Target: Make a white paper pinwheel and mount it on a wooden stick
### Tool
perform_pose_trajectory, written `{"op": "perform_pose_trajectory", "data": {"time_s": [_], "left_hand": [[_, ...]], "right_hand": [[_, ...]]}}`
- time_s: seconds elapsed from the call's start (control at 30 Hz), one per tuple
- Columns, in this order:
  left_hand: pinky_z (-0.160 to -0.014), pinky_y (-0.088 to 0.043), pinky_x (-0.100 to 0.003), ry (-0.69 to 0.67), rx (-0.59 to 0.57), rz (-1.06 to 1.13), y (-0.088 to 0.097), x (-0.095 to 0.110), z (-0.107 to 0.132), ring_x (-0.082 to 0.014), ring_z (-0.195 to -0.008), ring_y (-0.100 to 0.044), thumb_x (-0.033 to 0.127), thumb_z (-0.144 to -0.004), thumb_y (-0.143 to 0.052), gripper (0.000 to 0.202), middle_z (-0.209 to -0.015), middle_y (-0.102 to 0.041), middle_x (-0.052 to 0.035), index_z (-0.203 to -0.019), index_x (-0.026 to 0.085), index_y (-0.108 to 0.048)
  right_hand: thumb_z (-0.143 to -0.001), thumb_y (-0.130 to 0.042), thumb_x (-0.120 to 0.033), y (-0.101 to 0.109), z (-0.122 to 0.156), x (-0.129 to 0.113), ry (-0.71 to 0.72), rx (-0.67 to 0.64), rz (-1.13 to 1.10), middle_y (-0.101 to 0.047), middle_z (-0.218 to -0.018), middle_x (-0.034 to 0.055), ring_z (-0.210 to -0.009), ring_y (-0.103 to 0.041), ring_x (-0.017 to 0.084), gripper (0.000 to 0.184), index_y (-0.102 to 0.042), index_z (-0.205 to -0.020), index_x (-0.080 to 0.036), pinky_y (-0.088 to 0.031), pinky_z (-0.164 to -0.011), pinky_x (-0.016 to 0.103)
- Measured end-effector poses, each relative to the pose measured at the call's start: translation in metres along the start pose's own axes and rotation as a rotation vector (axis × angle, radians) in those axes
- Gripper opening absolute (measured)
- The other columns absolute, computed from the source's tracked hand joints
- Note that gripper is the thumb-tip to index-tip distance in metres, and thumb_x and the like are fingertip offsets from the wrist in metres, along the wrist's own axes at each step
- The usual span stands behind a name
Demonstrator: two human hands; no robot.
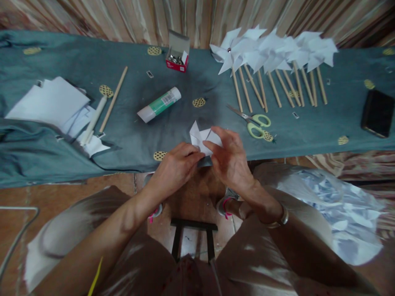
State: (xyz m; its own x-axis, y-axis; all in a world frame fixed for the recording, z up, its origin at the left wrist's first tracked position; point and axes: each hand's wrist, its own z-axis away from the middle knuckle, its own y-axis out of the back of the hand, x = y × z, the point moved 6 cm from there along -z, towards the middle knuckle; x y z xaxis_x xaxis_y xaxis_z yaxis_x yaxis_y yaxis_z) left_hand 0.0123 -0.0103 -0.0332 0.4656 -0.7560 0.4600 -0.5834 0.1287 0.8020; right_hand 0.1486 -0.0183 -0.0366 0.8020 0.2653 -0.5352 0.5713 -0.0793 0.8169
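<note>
A white paper pinwheel (196, 133), partly folded with one point standing up, is held between my two hands at the table's near edge. My left hand (180, 162) pinches its lower left side, thumb and fingers pressed together. On the right side, my right hand (230, 156) grips the paper with thumb and fingers bent around its edge. The fingers hide part of the folds. Just right of my right hand lie scissors (254, 123) with light green handles, their blades pointing to the upper left. A glue stick (160, 103) with a green label lies to the upper left.
Finished pinwheels (265, 49) on wooden sticks lie in a row at the back right. A red box (177, 61) of small metal pieces stands open. Paper sheets (52, 102), a white rod (95, 119) and a wooden stick (114, 98) lie left; a phone (378, 113) far right.
</note>
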Motion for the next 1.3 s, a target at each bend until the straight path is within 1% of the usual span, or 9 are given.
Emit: {"op": "perform_pose_trajectory", "data": {"time_s": [0.23, 0.43, 0.53, 0.67, 0.83, 0.97, 1.13, 1.2, 1.3], "left_hand": [[-0.074, -0.055, -0.030, -0.001, -0.007, -0.027, 0.000, 0.000, 0.000, -0.0177, -0.086, -0.062, 0.013, -0.091, -0.052, 0.019, -0.092, -0.067, -0.0071, -0.102, 0.013, -0.067], [-0.074, -0.055, -0.030, 0.024, -0.004, -0.053, -0.001, 0.001, -0.001, -0.0178, -0.086, -0.063, 0.014, -0.091, -0.051, 0.018, -0.092, -0.066, -0.0069, -0.100, 0.015, -0.067], [-0.076, -0.056, -0.031, 0.028, 0.024, -0.038, 0.000, 0.003, -0.002, -0.0187, -0.088, -0.063, 0.013, -0.091, -0.050, 0.018, -0.095, -0.066, -0.0088, -0.098, 0.013, -0.066], [-0.076, -0.056, -0.031, 0.020, 0.035, -0.048, 0.001, 0.003, -0.002, -0.0191, -0.088, -0.064, 0.011, -0.090, -0.052, 0.016, -0.094, -0.066, -0.0096, -0.095, 0.010, -0.066], [-0.076, -0.057, -0.031, 0.025, 0.015, -0.060, 0.000, 0.002, -0.001, -0.0183, -0.088, -0.064, 0.013, -0.091, -0.051, 0.016, -0.095, -0.066, -0.0090, -0.097, 0.012, -0.066], [-0.077, -0.056, -0.031, 0.016, 0.016, -0.073, -0.001, 0.002, 0.000, -0.0180, -0.088, -0.063, 0.013, -0.090, -0.053, 0.016, -0.096, -0.066, -0.0090, -0.099, 0.012, -0.066], [-0.075, -0.055, -0.028, 0.014, 0.003, -0.092, 0.001, 0.001, -0.003, -0.0171, -0.087, -0.063, 0.014, -0.090, -0.054, 0.014, -0.095, -0.066, -0.0078, -0.097, 0.012, -0.067], [-0.077, -0.055, -0.029, 0.022, -0.006, -0.111, 0.003, -0.003, -0.006, -0.0174, -0.088, -0.063, 0.014, -0.091, -0.053, 0.016, -0.096, -0.066, -0.0077, -0.097, 0.014, -0.067], [-0.080, -0.054, -0.032, 0.039, 0.002, -0.127, 0.008, -0.013, -0.011, -0.0186, -0.091, -0.062, 0.014, -0.091, -0.052, 0.017, -0.098, -0.067, -0.0082, -0.097, 0.015, -0.068]], "right_hand": [[-0.084, -0.051, -0.018, -0.006, 0.001, 0.001, 0.023, -0.024, -0.004, -0.048, -0.142, 0.0003, -0.131, -0.042, 0.034, 0.031, -0.062, -0.109, -0.034, -0.039, -0.102, 0.056], [-0.091, -0.043, -0.016, -0.015, 0.004, -0.008, 0.081, -0.034, 0.059, -0.049, -0.143, 0.0111, -0.132, -0.044, 0.032, 0.032, -0.057, -0.118, -0.026, -0.042, -0.100, 0.054], [-0.093, -0.042, -0.017, -0.021, 0.005, -0.011, 0.109, -0.033, -0.004, -0.052, -0.140, 0.0114, -0.131, -0.045, 0.029, 0.034, -0.054, -0.123, -0.025, -0.042, -0.103, 0.050], [-0.093, -0.040, -0.014, -0.023, 0.004, -0.014, 0.170, -0.037, 0.030, -0.054, -0.139, 0.0114, -0.130, -0.047, 0.029, 0.034, -0.055, -0.122, -0.023, -0.042, -0.104, 0.050], [-0.089, -0.041, -0.012, -0.010, 0.002, -0.008, 0.094, 0.010, 0.036, -0.053, -0.139, 0.0102, -0.128, -0.048, 0.030, 0.032, -0.060, -0.113, -0.024, -0.044, -0.101, 0.053], [-0.084, -0.042, -0.010, 0.007, 0.001, 0.004, 0.077, 0.103, 0.006, -0.054, -0.137, 0.0091, -0.130, -0.047, 0.025, 0.043, -0.056, -0.122, -0.024, -0.043, -0.107, 0.047], [-0.089, -0.038, -0.017, 0.013, -0.009, 0.025, -0.011, 0.099, -0.009, -0.058, -0.134, 0.0125, -0.128, -0.050, 0.029, 0.043, -0.055, -0.128, -0.018, -0.040, -0.108, 0.053], [-0.090, -0.040, -0.021, 0.017, -0.011, 0.026, -0.010, 0.119, -0.019, -0.064, -0.126, 0.0136, -0.121, -0.057, 0.029, 0.039, -0.059, -0.124, -0.016, -0.043, -0.105, 0.053], [-0.090, -0.046, -0.025, 0.025, -0.008, 0.028, -0.068, 0.151, -0.063, -0.072, -0.106, 0.0111, -0.099, -0.066, 0.025, 0.032, -0.065, -0.115, -0.016, -0.052, -0.092, 0.045]]}}
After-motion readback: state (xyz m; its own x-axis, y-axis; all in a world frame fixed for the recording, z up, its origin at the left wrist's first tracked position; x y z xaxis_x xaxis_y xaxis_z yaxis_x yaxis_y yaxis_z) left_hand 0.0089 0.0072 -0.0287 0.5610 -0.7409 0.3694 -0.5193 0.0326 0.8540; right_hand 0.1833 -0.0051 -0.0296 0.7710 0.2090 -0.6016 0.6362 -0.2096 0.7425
